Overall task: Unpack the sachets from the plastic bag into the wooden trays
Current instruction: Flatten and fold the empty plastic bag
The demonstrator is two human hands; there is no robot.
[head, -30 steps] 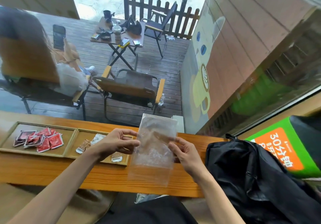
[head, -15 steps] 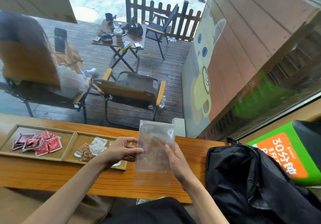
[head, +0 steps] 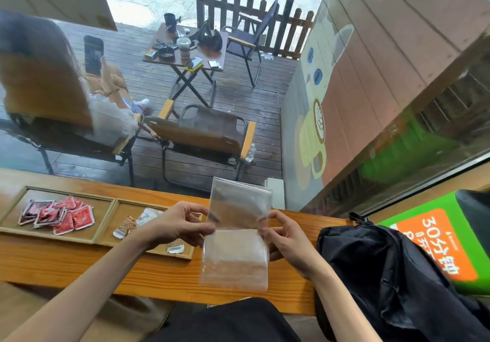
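At the lower left of the frame, on a wooden counter (head: pixel 79 262), lie two wooden trays side by side. The left tray (head: pixel 16 203) holds a heap of red sachets (head: pixel 59 215), some overlapping. The right tray (head: pixel 107 230), touching the first along its edge, holds a few pale and brownish sachets (head: pixel 138 222), and one more pale sachet (head: pixel 175 247) lies near its front right corner, partly behind the wrist.

In the middle of the frame, the left hand (head: pixel 180 226) hovers over the right tray, thumb and fingers curled and pinching the left edge of a clear plastic bag (head: pixel 236 251). The bag hangs upright above the counter's front edge; it looks see-through, with nothing plainly visible inside. The right hand (head: pixel 286 238) pinches the bag's right edge at about the same height, fingers curled toward the thumb.

At the lower right, a black backpack (head: pixel 397 275) rests on the counter just beside the right forearm. Past it, at the right edge, stands a green box (head: pixel 437 243) with an orange label.

In the upper half, through the window, a wooden deck shows a folding table (head: pixel 185 50) with small items, several chairs, and a seated person at the upper left.
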